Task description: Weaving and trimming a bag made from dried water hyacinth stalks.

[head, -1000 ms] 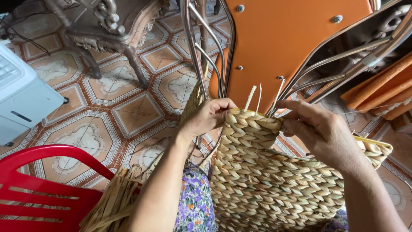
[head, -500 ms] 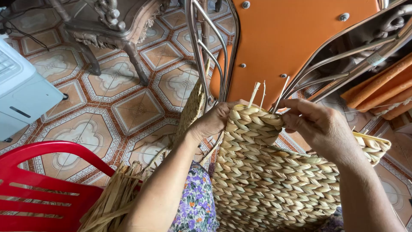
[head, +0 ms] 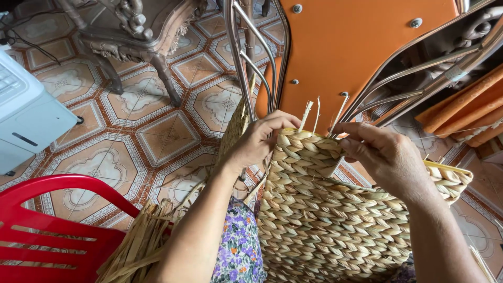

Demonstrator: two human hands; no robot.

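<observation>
Fingers of the left hand curl over the top edge of the woven basket, pinched narrow on the braided rim at its eleven o'clock corner. Across at one o'clock, the right hand closes its fingers on the same rim, thumb tucked under against a pale strand. Between the two hands, loose straw ends poke straight up out of the weave. Both hands grip the work and neither is spread wide.

That basket fills the lower middle of the view, resting toward the person's lap, its thick plaited rows running in a herringbone down to six o'clock. Floral purple fabric shows just beside it at seven o'clock, under the left forearm.

At eight o'clock, a bundle of dry straw lies against a red plastic chair. Up at twelve, an orange panel with round bolts stands behind chrome tubes. More orange slats lean at two o'clock. Patterned floor tiles spread across ten o'clock, where a carved wooden leg stands, with a white appliance at nine.
</observation>
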